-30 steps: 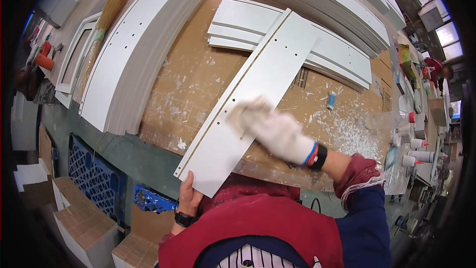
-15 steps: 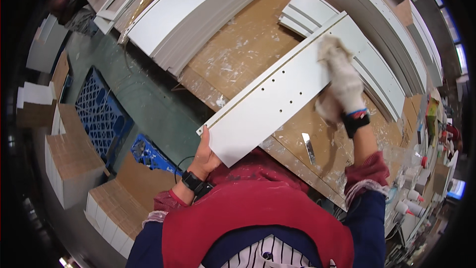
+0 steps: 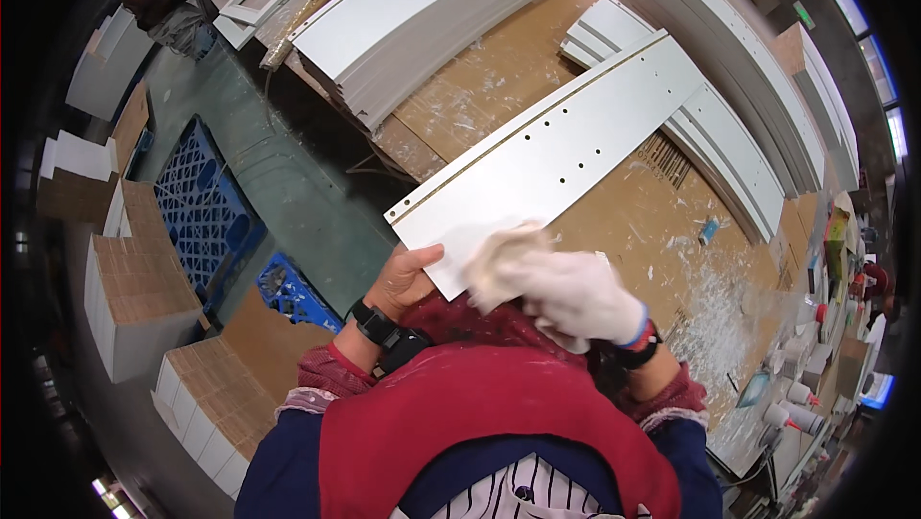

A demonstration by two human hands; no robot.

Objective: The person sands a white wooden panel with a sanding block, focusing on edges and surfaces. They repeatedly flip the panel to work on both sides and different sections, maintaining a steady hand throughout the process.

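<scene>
A long white board [image 3: 576, 126], with drilled holes and a narrow groove along one edge, slants away from me over the table. My bare left hand [image 3: 405, 279] grips its near left corner, thumb on top. In my right hand [image 3: 580, 296], which wears a white glove, a pale rag [image 3: 501, 258] is bunched against the board's near end. Motion blurs the rag and the gloved fingers. The board's far end lies across a short stack of white boards [image 3: 734, 150].
Tall stacks of white boards stand at the back left [image 3: 413, 11] and back right [image 3: 739, 54]. Cardboard [image 3: 624, 217] covers the table, with white dust and a small blue object [image 3: 708, 231]. Bottles [image 3: 801, 392] crowd the right edge. A blue plastic pallet [image 3: 197, 202] lies on the floor at left.
My right hand has swept with the rag from the board's far part to its near end. My left hand keeps hold of the near corner, its thumb now lying further over the top.
</scene>
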